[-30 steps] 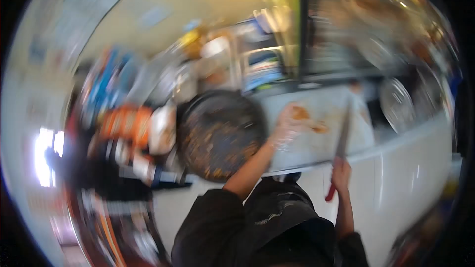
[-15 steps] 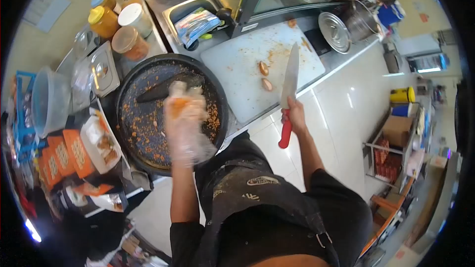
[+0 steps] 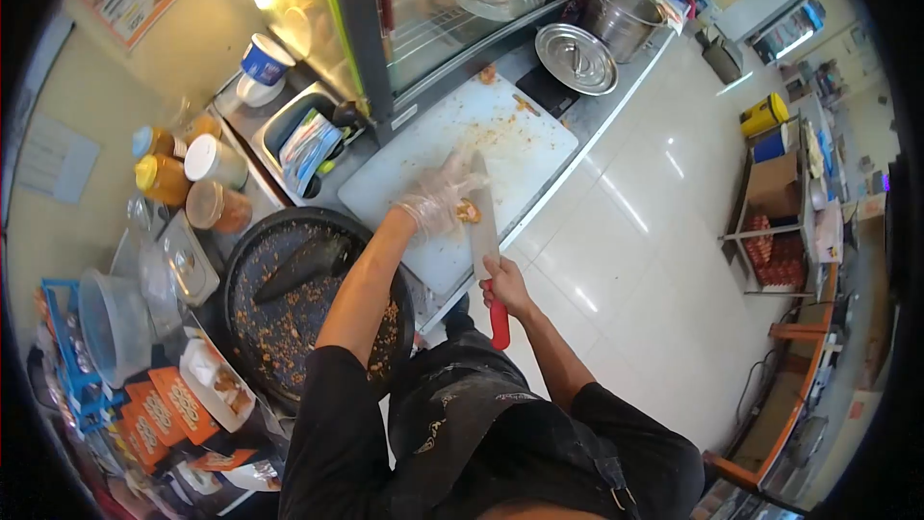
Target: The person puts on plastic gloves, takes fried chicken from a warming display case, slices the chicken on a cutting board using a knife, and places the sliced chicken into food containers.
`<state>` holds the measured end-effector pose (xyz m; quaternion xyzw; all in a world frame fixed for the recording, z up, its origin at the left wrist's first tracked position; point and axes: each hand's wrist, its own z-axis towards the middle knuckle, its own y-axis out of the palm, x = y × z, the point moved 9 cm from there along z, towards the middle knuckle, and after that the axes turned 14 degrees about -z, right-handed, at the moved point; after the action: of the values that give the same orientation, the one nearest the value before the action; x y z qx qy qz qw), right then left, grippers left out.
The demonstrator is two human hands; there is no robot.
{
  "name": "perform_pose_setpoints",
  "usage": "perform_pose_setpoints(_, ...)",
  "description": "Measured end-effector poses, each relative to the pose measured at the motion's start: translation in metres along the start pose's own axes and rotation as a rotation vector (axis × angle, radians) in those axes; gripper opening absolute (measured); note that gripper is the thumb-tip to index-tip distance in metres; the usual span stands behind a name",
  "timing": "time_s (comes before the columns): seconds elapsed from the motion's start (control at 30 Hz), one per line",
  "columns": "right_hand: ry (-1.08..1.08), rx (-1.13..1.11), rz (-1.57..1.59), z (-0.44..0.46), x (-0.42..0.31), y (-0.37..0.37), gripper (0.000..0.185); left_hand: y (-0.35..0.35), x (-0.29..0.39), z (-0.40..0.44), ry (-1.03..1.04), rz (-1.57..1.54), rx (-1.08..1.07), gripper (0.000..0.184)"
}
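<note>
The right hand (image 3: pixel 506 287) grips the chef's knife (image 3: pixel 486 231), while the left hand (image 3: pixel 435 202), its hold unclear, is beside the blade and fried piece (image 3: pixel 469 211) on the white cutting board (image 3: pixel 534 146), where loose glove plastic (image 3: pixel 420 213) could snag and a finger get nicked.

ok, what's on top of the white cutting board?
On the board: a brown food piece by the knife blade, plus orange-brown scraps toward the far edge. The gloved left hand and blade hide what's directly beneath them; can't tell there.
</note>
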<state>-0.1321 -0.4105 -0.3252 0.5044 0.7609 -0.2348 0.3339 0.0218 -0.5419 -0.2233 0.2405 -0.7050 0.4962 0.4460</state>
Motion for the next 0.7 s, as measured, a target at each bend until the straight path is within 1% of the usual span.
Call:
perform_pose_setpoints(0.03,0.014,-0.007,-0.036,-0.001,-0.005,0.000,0.030,0.001,0.016,0.002,0.076,0.210,-0.017,0.062)
perform_pose_setpoints(0.1,0.050,-0.030,-0.121,-0.011,-0.016,-0.001,0.030,0.013,0.020,0.005,0.126,0.425,-0.012,0.060)
perform_pose_setpoints(0.17,0.052,-0.088,-0.196,-0.017,-0.022,-0.001,0.030,0.024,0.006,0.005,0.065,0.446,0.055,0.056)
perform_pose_setpoints(0.27,0.033,-0.134,-0.294,-0.020,-0.045,-0.009,0.029,0.024,0.010,-0.001,0.204,0.385,0.107,0.049)
perform_pose_setpoints(0.37,0.062,-0.166,-0.429,-0.019,-0.057,-0.021,0.029,0.013,0.018,-0.008,0.146,0.300,0.154,0.040)
perform_pose_setpoints(0.47,0.068,-0.221,-0.471,-0.015,-0.074,-0.030,0.028,-0.002,0.017,-0.011,-0.025,0.136,0.134,0.042)
perform_pose_setpoints(0.5,0.021,-0.212,-0.514,-0.015,-0.086,-0.032,0.028,-0.007,0.016,-0.013,-0.013,-0.030,0.164,0.043)
perform_pose_setpoints(0.57,-0.066,-0.216,-0.704,-0.020,-0.113,-0.031,0.028,-0.017,0.011,-0.019,0.017,-0.361,0.220,0.046)
perform_pose_setpoints(0.67,-0.159,-0.203,-0.902,-0.035,-0.151,-0.024,0.029,-0.039,0.030,-0.047,-0.078,-0.473,0.409,0.050)
perform_pose_setpoints(0.7,-0.186,-0.196,-0.952,-0.039,-0.160,-0.020,0.030,-0.041,0.030,-0.051,-0.049,-0.558,0.446,0.050)
